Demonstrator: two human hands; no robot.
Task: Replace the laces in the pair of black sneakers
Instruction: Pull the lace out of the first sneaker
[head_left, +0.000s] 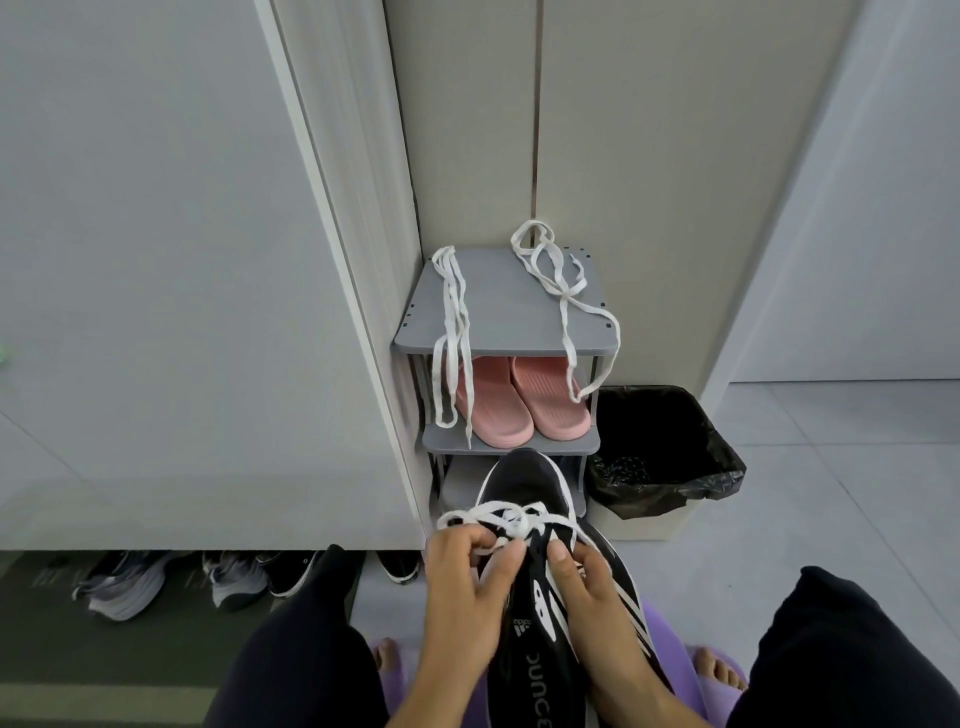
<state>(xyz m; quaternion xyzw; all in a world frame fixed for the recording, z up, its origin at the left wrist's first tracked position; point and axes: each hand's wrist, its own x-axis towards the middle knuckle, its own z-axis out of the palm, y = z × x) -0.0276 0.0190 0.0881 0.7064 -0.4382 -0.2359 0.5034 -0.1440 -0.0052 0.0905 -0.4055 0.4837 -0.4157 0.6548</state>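
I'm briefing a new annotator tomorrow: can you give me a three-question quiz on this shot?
1. What sits on the grey rack, on the shelf just under the top one?
A) pink slippers
B) grey trainers
C) a folded towel
2. True or false: both loose white laces on the rack's top shelf hang over its front edge.
3. Fill in: the left hand pinches the white ___ of the black sneaker.

Key: 1 A. 2 True. 3 lace.
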